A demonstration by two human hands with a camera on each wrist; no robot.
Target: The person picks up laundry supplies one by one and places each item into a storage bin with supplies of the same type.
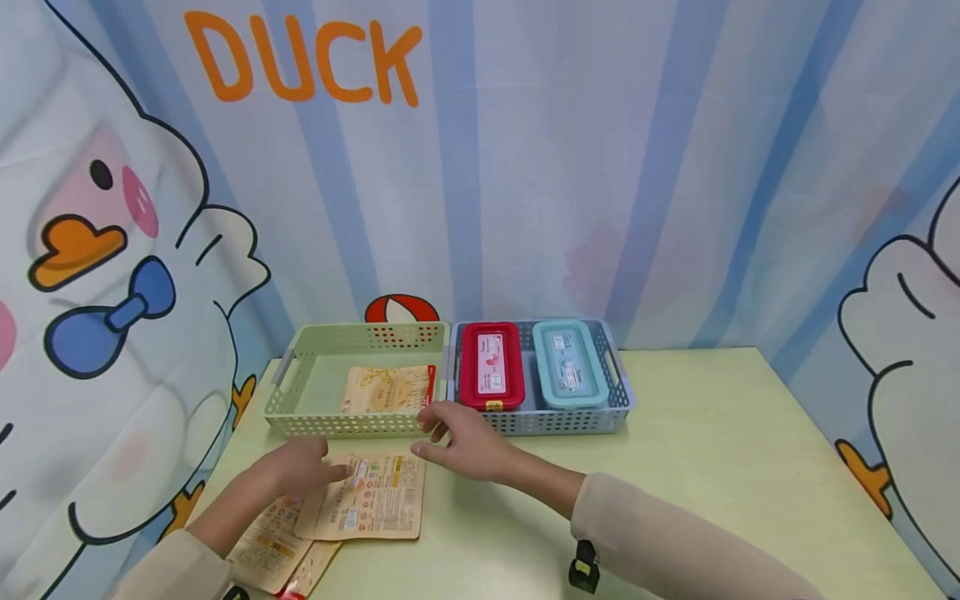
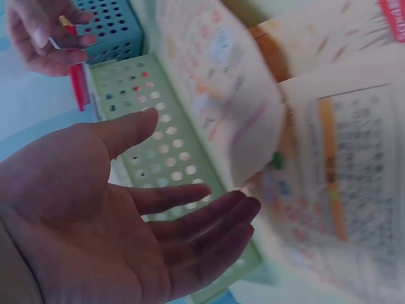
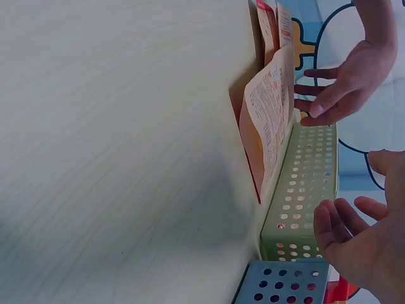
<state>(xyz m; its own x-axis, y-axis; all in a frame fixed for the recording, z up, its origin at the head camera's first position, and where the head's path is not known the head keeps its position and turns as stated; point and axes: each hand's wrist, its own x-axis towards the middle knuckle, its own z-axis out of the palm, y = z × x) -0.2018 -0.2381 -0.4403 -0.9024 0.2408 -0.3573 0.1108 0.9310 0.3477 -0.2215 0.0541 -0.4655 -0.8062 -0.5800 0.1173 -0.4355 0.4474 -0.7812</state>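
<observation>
My left hand [image 1: 296, 467] hovers with fingers extended over the left edge of a beige printed food pouch [image 1: 375, 508], which lies back side up on the table. Beneath that pouch, further beige pouches [image 1: 266, 542] overlap toward the near left. The left wrist view shows my left palm [image 2: 95, 209] with nothing in it. My right hand [image 1: 476, 446], fingers loosely bent and holding nothing, is at the front rim of the green basket [image 1: 300, 425], near its right corner. Inside this basket lies another beige pouch [image 1: 386, 390] with a red strip at one end.
Against the green basket's right side stands a blue-grey basket [image 1: 555, 423]. It holds a box with a red lid [image 1: 512, 367] and one with a turquoise lid [image 1: 596, 387]. Behind the pale table [image 1: 697, 467] hangs a striped duck-print curtain [image 1: 525, 167].
</observation>
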